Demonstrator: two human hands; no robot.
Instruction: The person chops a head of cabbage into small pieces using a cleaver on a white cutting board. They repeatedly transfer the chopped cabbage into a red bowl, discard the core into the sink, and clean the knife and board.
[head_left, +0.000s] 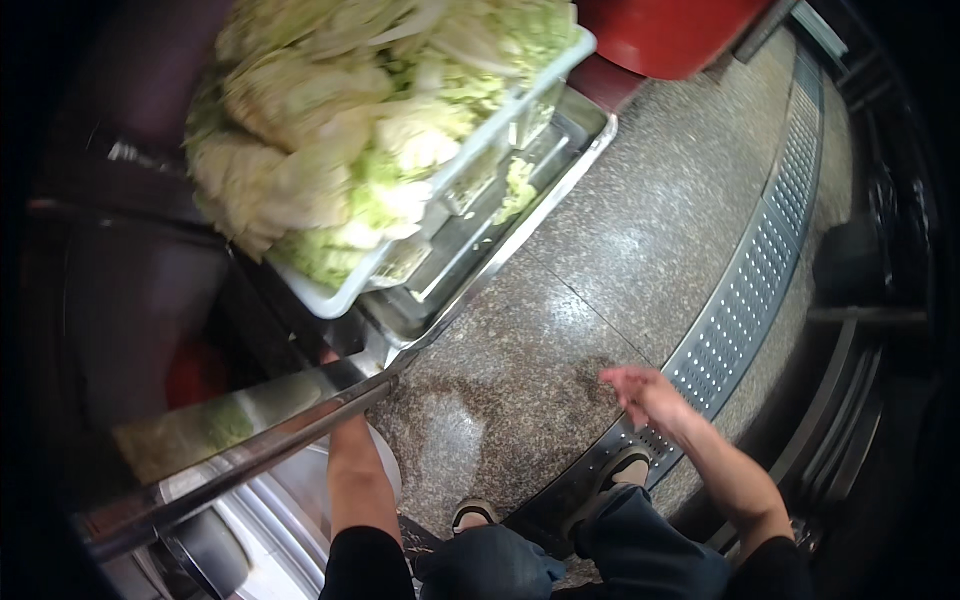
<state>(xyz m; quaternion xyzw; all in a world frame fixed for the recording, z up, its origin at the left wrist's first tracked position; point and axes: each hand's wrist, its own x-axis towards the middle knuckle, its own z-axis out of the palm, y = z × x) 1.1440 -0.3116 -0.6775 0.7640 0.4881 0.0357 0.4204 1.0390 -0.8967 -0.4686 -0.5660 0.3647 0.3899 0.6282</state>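
Note:
My right hand (639, 391) hangs over the speckled floor beside the perforated drain cover, its fingers apart and nothing held. My left forearm reaches up beneath the metal counter edge, which hides most of the left hand (328, 355); what it touches cannot be seen. Above it, a heap of pale green cabbage leaves (315, 135) overfills a white plastic basket (450, 174). The basket rests over a shallow stainless steel tray (517, 234) that has some loose green scraps in it.
A perforated metal drain cover (739, 300) curves along the speckled floor (517, 322) at the right. A metal rail (300, 431) runs across the lower left, near a metal pan (206, 551). A red container (667, 34) stands at the top. Dark metal equipment lines the right side.

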